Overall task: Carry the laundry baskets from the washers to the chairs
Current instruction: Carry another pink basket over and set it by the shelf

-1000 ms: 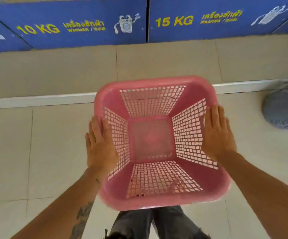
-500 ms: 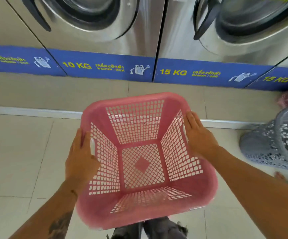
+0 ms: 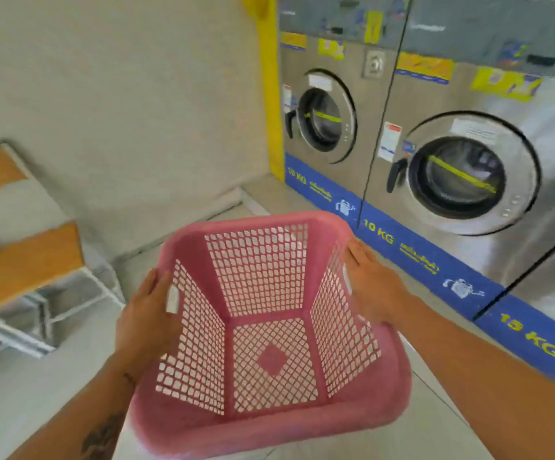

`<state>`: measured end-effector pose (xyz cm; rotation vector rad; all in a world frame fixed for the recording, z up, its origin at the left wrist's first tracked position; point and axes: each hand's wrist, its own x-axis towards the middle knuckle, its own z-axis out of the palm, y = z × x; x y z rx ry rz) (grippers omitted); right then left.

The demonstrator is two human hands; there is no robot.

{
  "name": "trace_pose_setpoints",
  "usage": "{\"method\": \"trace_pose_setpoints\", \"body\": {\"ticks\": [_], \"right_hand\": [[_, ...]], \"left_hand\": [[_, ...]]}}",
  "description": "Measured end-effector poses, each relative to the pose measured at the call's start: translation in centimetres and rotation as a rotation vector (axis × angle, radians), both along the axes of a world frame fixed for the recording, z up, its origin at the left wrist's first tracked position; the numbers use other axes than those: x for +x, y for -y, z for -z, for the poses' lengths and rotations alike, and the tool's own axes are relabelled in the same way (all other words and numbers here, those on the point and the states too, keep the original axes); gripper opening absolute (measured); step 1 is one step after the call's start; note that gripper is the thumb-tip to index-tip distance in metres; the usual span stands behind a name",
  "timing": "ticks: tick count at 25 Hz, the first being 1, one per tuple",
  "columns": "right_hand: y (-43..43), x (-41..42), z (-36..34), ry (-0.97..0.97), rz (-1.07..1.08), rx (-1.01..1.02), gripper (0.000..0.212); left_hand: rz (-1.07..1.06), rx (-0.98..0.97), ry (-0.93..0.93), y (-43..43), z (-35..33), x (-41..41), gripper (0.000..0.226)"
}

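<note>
An empty pink lattice laundry basket point(image 3: 269, 426) is held in the air in front of me, its open top facing up. My left hand point(image 3: 146, 320) grips its left rim, and my right hand point(image 3: 375, 287) grips its right rim. Two steel front-loading washers, one further off point(image 3: 322, 117) and one nearer point(image 3: 468, 174), stand to the right on a blue-banded base. At the far left a chair with orange wooden slats point(image 3: 27, 260) on a metal frame stands against the wall.
A beige wall point(image 3: 120, 94) fills the upper left, meeting the washer row at a yellow strip point(image 3: 269, 94). Pale floor tiles point(image 3: 20, 393) lie below. A low step point(image 3: 259, 200) runs along the foot of the washers.
My view has swung left and lifted: the washers have moved to the right and the chair has come into view at the left. The grey basket is out of view. Both hands still hold the pink basket.
</note>
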<state>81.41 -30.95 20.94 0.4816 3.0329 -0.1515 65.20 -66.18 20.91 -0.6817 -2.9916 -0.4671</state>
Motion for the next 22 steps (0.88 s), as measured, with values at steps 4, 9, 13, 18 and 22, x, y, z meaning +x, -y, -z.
{"method": "trace_pose_setpoints", "body": {"ticks": [4,9,13,18,22], "right_hand": [[11.0,-9.0,-3.3,-0.103,-0.227,0.007,0.090],[32.5,-19.6,-5.3,-0.156,-0.478,-0.032,0.089],[48.9,-25.8,-6.5,-0.180,-0.676,-0.022,0.083],[62.8,-34.1,-8.2,-0.172,-0.826,-0.002,0.058],[71.9,-43.1,-7.7,-0.184,-0.928,-0.016,0.067]], "left_hand": [[-0.200,0.069,-0.050,13.9,-3.3,-0.3,0.085],[-0.491,0.062,-0.103,35.7,-5.5,0.0,0.079],[-0.628,0.010,-0.160,51.4,-7.2,-0.5,0.062],[-0.773,-0.082,-0.190,64.6,-8.1,-3.9,0.042],[-0.888,-0.112,-0.160,72.2,-8.2,-8.1,0.047]]}}
